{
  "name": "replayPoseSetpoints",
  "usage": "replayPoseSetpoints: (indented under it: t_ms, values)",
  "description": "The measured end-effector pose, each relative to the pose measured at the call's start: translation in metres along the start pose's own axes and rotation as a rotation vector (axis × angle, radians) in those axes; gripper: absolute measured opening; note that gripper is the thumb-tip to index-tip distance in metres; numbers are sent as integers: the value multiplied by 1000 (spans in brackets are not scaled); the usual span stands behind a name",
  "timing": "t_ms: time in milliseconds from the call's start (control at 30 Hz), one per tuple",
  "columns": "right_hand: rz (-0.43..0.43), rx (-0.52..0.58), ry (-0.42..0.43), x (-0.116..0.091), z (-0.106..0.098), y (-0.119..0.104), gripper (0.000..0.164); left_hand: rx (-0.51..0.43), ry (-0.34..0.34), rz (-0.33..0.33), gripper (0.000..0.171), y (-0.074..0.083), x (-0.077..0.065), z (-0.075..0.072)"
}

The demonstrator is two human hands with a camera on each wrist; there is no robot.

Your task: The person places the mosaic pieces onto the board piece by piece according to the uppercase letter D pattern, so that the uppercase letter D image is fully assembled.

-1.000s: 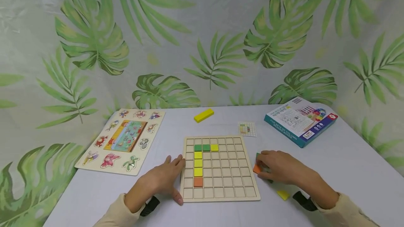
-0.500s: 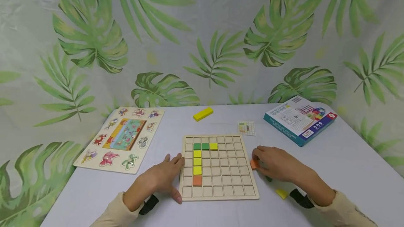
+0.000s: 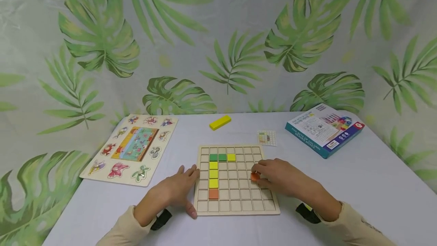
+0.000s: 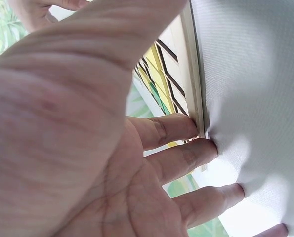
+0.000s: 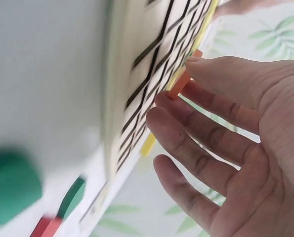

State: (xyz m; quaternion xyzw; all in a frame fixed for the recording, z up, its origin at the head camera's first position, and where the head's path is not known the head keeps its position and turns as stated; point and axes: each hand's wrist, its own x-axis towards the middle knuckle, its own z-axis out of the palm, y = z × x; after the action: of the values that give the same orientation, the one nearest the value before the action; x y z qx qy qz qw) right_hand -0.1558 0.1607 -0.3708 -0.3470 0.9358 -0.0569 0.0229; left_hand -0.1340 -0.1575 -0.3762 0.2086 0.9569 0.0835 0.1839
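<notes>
The flat square orange tile is over the right side of the square pale wooden grid board, pinched between thumb and fingers in the narrow grip of the right hand; whether it touches the board is unclear. The left hand, its grip spread wide and holding nothing, rests its fingertips against the board's left edge.
</notes>
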Motion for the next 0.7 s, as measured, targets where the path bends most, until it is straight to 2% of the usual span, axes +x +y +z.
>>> replayPoseSetpoints:
  t_ms: [333,567,700]
  values:
    - [-120,-74,-2,27,6,-39,14,-11,5,11,125,0,-2,-1]
    - [-222,-114,40,39,7,-59,17,-2,1,1,125,0,-1,-3]
    - [-245,-156,8,42,11,-69,15,-20,-6,-2,124,0,-2,-3]
